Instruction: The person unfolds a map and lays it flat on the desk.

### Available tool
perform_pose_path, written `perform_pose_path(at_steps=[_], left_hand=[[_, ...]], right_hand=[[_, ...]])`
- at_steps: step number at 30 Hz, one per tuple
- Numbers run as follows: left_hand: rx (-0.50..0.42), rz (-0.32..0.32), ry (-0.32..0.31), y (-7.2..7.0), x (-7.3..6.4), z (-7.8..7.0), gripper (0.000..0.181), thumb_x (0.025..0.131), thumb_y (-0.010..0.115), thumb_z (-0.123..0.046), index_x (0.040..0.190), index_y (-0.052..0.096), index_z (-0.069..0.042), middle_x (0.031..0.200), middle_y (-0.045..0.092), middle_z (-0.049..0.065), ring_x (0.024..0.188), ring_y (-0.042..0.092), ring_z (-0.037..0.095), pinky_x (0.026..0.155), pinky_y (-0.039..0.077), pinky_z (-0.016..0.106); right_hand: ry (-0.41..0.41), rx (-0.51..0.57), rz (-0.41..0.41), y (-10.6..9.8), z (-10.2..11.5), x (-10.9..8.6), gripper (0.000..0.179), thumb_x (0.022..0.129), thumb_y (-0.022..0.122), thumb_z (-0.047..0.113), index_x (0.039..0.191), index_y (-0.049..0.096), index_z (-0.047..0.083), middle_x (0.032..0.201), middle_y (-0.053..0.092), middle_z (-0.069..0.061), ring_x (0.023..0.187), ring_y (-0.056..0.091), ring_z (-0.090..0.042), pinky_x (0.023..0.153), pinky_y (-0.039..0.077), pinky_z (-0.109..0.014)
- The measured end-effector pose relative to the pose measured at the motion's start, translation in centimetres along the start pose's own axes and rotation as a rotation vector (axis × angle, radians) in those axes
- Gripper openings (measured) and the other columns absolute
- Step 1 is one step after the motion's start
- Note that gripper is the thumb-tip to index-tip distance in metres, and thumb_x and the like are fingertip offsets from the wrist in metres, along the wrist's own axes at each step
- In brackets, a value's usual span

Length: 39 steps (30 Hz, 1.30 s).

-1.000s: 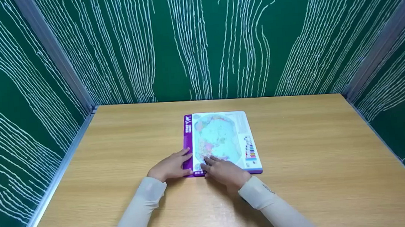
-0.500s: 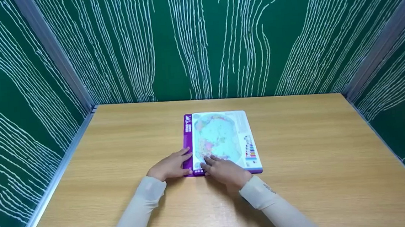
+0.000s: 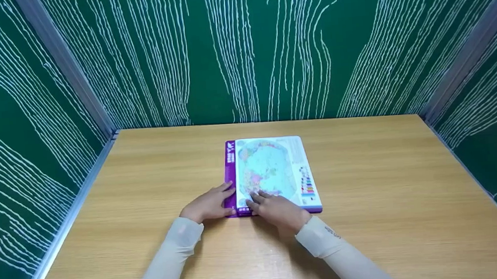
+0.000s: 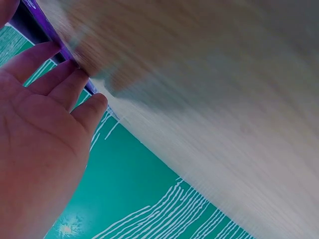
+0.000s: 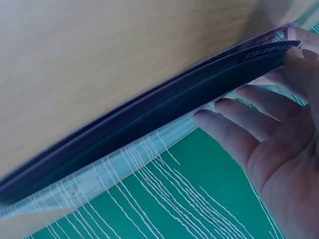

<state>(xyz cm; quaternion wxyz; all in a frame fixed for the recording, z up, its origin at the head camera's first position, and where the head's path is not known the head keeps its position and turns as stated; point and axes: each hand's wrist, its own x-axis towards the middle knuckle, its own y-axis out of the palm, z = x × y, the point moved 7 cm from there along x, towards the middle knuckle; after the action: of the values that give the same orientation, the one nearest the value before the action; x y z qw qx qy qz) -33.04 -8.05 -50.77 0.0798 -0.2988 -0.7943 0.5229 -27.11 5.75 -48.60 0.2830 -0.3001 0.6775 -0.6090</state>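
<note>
A flat board [image 3: 268, 168] printed with a world map lies on the table, with a white border and purple edges. Along its left side shows a purple strip [image 3: 230, 171] with white lettering. My left hand [image 3: 207, 205] rests with spread fingers on that strip; in the left wrist view its fingertips [image 4: 75, 74] touch the purple edge. My right hand [image 3: 279, 211] lies over the board's near left corner, fingers extended on the map. In the right wrist view the right thumb [image 5: 297, 62] touches the corner of the dark, layered edge [image 5: 149, 112]. The board's underside is hidden.
The wooden table [image 3: 388, 199] reaches back to a green wall [image 3: 354, 27] with wavy white lines. Similar green panels stand at the left and right, joined by grey corner posts [image 3: 68, 60].
Both hands stay in place on the board. The right forearm shifts very slightly to the right; the board itself does not visibly move.
</note>
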Motion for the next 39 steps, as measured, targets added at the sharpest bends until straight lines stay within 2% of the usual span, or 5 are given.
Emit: perform_pose_path(at_steps=[7, 15, 21, 28, 39], left_hand=[[0.001, -0.014, 0.012, -0.01, 0.05, 0.04, 0.069, 0.091, 0.064, -0.032, 0.148, 0.035, -0.008, 0.158, 0.024, 0.013, 0.144, 0.027, 0.034, 0.118, 0.026, 0.045], [0.006, -0.021, 0.017, -0.01, 0.03, 0.04, 0.073, 0.089, 0.065, -0.037, 0.148, 0.034, -0.008, 0.158, 0.023, 0.015, 0.144, 0.027, 0.036, 0.118, 0.026, 0.046], [0.025, -0.025, 0.037, 0.06, 0.12, 0.09, 0.073, 0.089, 0.066, -0.037, 0.148, 0.035, -0.006, 0.157, 0.025, 0.017, 0.143, 0.029, 0.036, 0.117, 0.026, 0.050], [0.031, -0.023, 0.042, 0.15, 0.15, 0.04, 0.074, 0.089, 0.065, -0.038, 0.148, 0.035, -0.006, 0.157, 0.025, 0.017, 0.143, 0.029, 0.036, 0.117, 0.026, 0.050], [0.027, -0.011, 0.012, 0.13, 0.07, -0.02, 0.073, 0.090, 0.064, -0.038, 0.149, 0.033, -0.010, 0.159, 0.023, 0.014, 0.143, 0.028, 0.037, 0.117, 0.026, 0.050]], right_hand=[[-0.039, -0.149, -0.071, -0.62, 0.28, 0.33, 0.050, 0.089, 0.064, 0.005, 0.137, 0.052, 0.008, 0.136, 0.056, -0.016, 0.119, 0.060, -0.032, 0.084, 0.057, -0.039], [-0.033, -0.189, -0.084, -0.39, 0.20, 0.43, 0.050, 0.090, 0.064, 0.008, 0.138, 0.052, 0.009, 0.135, 0.057, -0.014, 0.118, 0.061, -0.029, 0.081, 0.058, -0.038], [-0.041, -0.230, -0.172, -0.80, 0.33, 0.31, 0.039, 0.093, 0.061, 0.013, 0.131, 0.058, 0.007, 0.128, 0.063, -0.013, 0.111, 0.065, -0.027, 0.072, 0.060, -0.034], [-0.028, -0.265, -0.164, -0.62, 0.50, 0.26, 0.044, 0.088, 0.063, 0.002, 0.132, 0.058, 0.006, 0.128, 0.063, -0.013, 0.110, 0.066, -0.026, 0.069, 0.060, -0.033], [-0.014, -0.333, -0.238, -0.83, 0.72, -0.10, 0.045, 0.085, 0.067, 0.003, 0.129, 0.061, 0.008, 0.126, 0.065, -0.010, 0.107, 0.067, -0.024, 0.062, 0.059, -0.032]])
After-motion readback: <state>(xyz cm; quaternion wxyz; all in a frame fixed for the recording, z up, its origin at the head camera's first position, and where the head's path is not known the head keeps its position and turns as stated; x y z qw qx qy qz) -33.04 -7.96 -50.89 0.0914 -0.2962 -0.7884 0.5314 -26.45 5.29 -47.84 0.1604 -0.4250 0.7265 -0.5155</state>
